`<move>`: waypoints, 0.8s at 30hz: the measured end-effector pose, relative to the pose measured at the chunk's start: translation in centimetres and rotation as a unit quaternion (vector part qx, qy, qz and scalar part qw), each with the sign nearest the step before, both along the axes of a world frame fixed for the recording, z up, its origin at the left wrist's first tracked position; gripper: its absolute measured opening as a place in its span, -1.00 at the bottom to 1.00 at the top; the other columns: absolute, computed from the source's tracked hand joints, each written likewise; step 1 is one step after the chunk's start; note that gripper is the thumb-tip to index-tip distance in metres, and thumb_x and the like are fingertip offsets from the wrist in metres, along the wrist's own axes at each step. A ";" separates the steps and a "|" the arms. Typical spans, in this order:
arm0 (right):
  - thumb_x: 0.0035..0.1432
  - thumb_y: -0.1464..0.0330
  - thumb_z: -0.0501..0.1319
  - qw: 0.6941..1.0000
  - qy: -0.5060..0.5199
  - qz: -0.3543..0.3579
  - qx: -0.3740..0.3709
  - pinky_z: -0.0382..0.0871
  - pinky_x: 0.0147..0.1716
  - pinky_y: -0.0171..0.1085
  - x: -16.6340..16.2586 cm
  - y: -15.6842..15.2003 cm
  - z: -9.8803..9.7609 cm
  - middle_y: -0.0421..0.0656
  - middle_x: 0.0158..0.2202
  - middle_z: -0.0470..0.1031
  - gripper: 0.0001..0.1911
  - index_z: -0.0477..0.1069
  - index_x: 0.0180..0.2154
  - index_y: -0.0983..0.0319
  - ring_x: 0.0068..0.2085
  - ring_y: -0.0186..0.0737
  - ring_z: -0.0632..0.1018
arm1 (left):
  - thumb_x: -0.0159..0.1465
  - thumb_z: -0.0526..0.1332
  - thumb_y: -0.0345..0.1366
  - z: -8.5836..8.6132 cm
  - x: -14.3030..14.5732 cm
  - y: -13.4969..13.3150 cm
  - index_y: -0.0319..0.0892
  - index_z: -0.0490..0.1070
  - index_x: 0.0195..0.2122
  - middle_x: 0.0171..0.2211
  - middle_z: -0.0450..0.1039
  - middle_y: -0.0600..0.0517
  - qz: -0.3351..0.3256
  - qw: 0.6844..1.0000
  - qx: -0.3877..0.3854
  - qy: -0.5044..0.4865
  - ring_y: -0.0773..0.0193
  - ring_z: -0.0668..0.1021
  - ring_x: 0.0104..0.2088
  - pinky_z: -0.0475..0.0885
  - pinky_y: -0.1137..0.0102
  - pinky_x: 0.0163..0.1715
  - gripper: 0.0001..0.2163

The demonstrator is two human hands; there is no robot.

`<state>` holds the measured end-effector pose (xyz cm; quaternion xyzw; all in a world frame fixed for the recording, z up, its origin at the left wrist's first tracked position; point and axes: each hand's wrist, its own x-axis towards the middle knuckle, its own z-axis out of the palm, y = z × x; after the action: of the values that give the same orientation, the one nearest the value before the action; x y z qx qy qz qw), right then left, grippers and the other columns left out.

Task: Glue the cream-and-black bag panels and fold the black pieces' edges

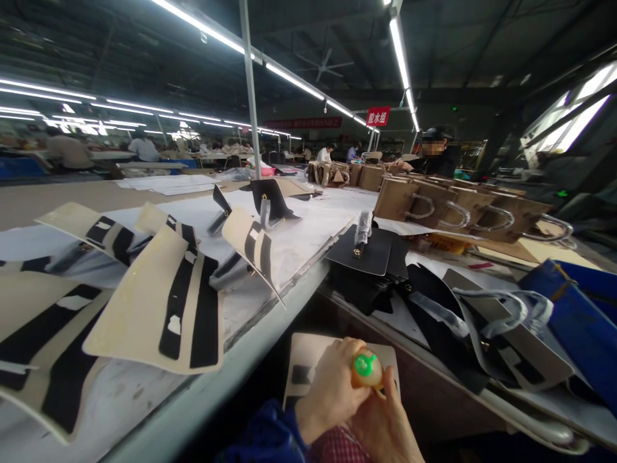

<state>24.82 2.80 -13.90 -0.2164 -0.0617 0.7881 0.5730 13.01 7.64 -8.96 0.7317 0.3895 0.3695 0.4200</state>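
The left hand (330, 379) is clasping a green-marked container (373, 373), the right hand (388, 424) lying alongside, grip unclear; panels (144, 302) are crowding near left, a far red sign (378, 116) reading "胶水组".

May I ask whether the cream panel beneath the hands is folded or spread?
The cream panel is spread where visible: both far corners show past the hands; its near part is hidden.

Single view from the wearer's head, facing forward and down.
The bare left hand (330, 382) and bare right hand (388, 421) sit close, low near centre; a long table covered in white sheeting (315, 222) runs away from the near left, and glowing white tube lights (294, 80) recede far overhead.
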 end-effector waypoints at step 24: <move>-0.02 0.22 0.56 0.990 0.013 -0.138 0.019 0.56 -0.01 -0.27 5.7 0.4 -0.5 -0.04 0.02 0.61 -0.49 0.57 -0.05 0.26 0.02 -0.10 0.62 | 0.38 0.27 -0.24 -10.0 -7.4 4.3 -0.22 0.46 0.00 -0.10 0.55 -0.03 0.024 0.911 -0.398 -0.104 0.18 0.62 -0.16 0.57 0.17 -0.12 -0.76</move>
<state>30.55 3.22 -14.43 -0.2014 -0.0388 0.7027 0.6813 5.57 11.92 -18.95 0.4515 0.4757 0.2676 0.7059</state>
